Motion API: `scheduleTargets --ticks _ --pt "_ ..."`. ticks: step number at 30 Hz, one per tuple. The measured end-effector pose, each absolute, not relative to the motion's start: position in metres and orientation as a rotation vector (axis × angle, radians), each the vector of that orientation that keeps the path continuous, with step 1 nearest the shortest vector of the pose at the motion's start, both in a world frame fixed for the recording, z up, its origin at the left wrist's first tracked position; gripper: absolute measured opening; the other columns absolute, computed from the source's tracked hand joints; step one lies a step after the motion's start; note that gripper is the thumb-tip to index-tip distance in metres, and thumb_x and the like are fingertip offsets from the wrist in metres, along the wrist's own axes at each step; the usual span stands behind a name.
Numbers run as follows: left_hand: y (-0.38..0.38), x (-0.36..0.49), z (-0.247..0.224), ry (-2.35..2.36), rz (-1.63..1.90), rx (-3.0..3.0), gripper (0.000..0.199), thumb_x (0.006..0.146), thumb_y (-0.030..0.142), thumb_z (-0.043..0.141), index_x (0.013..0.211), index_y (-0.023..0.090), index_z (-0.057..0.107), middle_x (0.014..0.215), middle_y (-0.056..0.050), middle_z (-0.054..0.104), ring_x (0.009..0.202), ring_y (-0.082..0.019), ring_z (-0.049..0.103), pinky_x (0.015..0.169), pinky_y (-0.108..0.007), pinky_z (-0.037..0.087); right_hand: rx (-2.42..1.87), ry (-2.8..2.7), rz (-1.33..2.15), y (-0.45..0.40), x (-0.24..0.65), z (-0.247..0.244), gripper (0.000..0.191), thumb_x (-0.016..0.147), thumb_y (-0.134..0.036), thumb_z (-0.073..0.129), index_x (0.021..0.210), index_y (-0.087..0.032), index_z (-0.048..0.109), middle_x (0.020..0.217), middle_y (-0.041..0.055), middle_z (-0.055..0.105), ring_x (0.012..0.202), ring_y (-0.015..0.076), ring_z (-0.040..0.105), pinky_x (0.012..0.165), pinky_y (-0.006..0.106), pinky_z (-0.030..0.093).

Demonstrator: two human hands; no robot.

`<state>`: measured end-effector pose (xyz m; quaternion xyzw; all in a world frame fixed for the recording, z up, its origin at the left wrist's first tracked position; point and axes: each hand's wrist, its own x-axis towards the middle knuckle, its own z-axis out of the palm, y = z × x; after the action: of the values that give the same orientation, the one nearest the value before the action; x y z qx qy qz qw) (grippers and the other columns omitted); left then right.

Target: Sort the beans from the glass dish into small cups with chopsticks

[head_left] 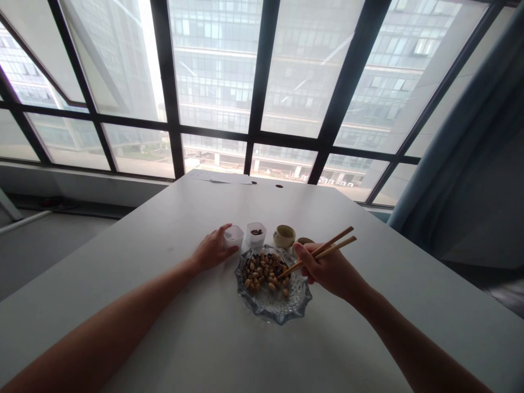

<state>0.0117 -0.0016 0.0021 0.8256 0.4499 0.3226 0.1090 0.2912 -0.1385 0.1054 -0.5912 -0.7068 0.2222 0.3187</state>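
Nuts (265, 269) lie in the glass bowl (297, 299) just left of the right hand (324, 268), which closes around two chopsticks (335, 247), their tips in the pile. The left hand (213, 248), thumb and fingers parted, clasps a plastic cup (235, 236).

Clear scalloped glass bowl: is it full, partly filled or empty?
Partly filled: tan and dark nut-like pieces heap in the bowl's far part, while bare patterned glass shows nearer.

Left grip (211, 248) is cupped, right grip (324, 268) curled.
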Motion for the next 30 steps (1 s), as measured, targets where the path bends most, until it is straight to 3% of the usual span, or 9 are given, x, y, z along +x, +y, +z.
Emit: scheduleTargets --ticks 7,30 --pt "0.000 0.011 0.000 1.297 0.972 2.424 0.070 0.080 0.049 0.063 0.138 0.017 0.041 0.124 -0.018 0.063 0.108 -0.031 0.064 0.093 -0.046 0.050 -1.538 -1.772 0.650 -0.138 0.289 0.104 0.044 0.091 -0.052 0.048 0.062 -0.020 0.054 0.049 0.0010 0.060 0.038 0.0145 0.058 0.036 0.024 0.045" --pt "-0.001 0.011 0.001 1.310 0.948 2.428 0.069 0.081 0.050 0.061 0.139 0.018 0.040 0.126 -0.018 0.063 0.109 -0.032 0.063 0.094 -0.047 0.049 -1.295 -2.078 0.629 -0.123 0.313 0.099 0.053 0.094 -0.060 0.044 0.066 -0.018 0.059 0.055 0.0029 0.063 0.043 0.0127 0.057 0.040 0.022 0.044"
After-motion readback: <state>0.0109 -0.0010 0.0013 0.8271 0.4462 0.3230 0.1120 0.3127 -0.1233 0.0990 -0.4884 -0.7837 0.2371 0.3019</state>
